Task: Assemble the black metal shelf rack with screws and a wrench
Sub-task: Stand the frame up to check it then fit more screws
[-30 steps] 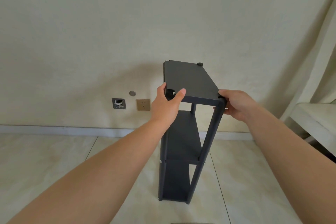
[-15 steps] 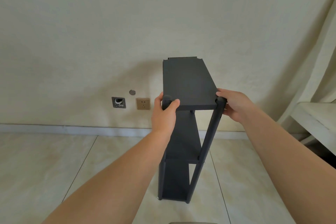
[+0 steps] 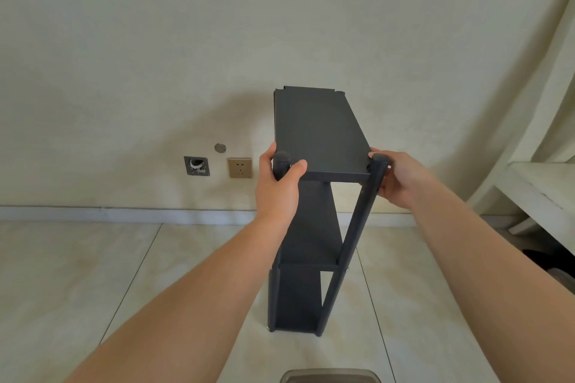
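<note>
Tiled floor [image 3: 93, 274], black rack [image 3: 320, 134] upright, left hand [image 3: 277, 186] and right hand [image 3: 401, 180] each gripping a top post.

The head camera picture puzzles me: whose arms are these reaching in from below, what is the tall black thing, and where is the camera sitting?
There is no machine here. The camera is worn on a person's head and looks forward and down, so the two bare arms you see are that person's own.

The tall black thing is a metal shelf rack standing upright on a tiled floor, close to a pale wall. It has a flat top shelf, more shelves below, and round posts at the corners.

The left hand grips the near left post top, fingers curled round it. The right hand holds the near right post.

On the wall are a socket and an open wall box. A pale bench stands at the right. No screws or wrench show in this picture.
</note>
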